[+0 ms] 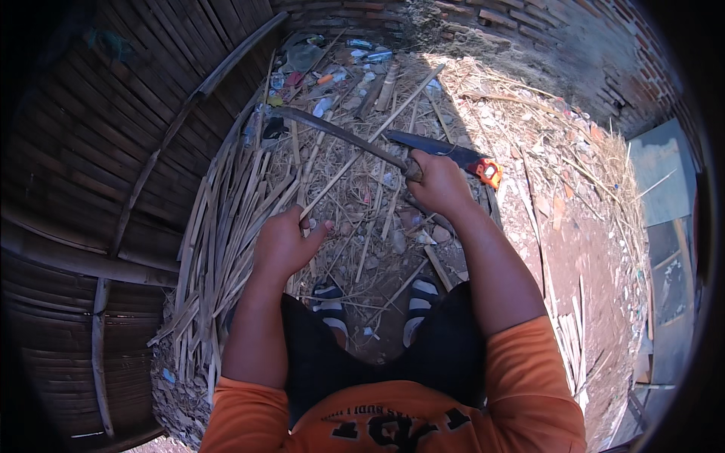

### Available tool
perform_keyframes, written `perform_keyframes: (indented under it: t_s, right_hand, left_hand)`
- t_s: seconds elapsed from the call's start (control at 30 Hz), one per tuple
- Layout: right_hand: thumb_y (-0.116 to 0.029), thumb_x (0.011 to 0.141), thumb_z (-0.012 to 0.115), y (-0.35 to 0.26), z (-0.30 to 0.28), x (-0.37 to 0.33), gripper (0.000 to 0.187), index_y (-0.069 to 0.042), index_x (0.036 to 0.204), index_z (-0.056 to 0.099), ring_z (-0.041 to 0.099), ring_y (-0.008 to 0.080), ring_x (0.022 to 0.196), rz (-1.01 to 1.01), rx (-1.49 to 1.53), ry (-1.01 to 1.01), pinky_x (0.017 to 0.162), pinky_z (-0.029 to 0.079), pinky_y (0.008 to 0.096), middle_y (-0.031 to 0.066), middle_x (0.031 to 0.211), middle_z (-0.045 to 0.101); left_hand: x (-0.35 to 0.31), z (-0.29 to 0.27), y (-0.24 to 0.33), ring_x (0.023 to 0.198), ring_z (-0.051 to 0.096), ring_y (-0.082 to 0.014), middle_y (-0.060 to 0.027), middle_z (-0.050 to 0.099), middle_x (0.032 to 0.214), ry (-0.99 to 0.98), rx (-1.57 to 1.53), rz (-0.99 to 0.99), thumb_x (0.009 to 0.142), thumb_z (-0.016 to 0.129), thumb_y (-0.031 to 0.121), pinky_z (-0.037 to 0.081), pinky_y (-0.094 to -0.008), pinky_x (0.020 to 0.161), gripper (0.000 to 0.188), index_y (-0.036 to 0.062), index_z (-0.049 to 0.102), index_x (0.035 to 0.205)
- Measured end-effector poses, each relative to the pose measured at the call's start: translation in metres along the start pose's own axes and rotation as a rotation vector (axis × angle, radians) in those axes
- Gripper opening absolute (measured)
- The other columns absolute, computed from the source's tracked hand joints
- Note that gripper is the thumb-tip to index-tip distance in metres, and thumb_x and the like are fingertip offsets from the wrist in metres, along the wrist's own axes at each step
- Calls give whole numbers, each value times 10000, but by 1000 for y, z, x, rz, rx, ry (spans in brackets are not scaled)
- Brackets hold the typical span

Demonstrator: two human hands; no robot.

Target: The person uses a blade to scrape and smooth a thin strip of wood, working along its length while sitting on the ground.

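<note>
A long, thin, pale tan bamboo strip slants behind a curved, dark grey machete, its far end above the blade and its near end below; whether the two touch, I cannot tell. The left hand, lower left of the machete, has its fingers curled around the strip's near end, with the thumb standing a little away. The right hand is closed around the machete's handle, the blade pointing away to the left.

Just right of the machete's blade, a handsaw with a dark blade and an orange-and-black handle lies on the littered earth ground. Left of the machete, many long greyish-tan bamboo slats lie in a loose heap beside a dark woven bamboo wall. Beyond its tip are scattered scraps of coloured plastic litter. Farther beyond the machete stands a weathered red-brick wall, partly sunlit at its foot. Below the machete, nearest the wearer, are two feet in dark sandals with pale straps.
</note>
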State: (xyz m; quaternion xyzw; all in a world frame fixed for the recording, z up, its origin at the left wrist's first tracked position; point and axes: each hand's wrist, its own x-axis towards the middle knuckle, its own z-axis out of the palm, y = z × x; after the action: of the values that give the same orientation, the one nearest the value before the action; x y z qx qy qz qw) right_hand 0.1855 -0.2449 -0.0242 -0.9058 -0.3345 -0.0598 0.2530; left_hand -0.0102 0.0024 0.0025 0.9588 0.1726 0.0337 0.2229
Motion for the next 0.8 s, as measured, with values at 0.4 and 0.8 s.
perform_keyframes:
  t_s: [0.4, 0.8]
  right_hand:
    - [-168, 798, 714, -33, -10, -7, 246, -83, 1012, 626, 705, 418, 905, -65, -117, -141, 788, 556, 550, 191, 884, 708]
    - [-180, 838, 718, -25, 2, -3, 254, -92, 1053, 615, 712, 424, 870, -39, -105, 54, 776, 567, 542, 183, 876, 711]
  left_hand:
    - [3, 12, 5, 788, 713, -431, -217, 719, 832, 256, 104, -9, 852, 777, 468, 553, -543, 692, 457, 32, 676, 944]
    - [0, 16, 7, 734, 708, -427, -216, 713, 807, 333, 147, 15, 859, 769, 477, 553, -530, 649, 459, 32, 666, 897]
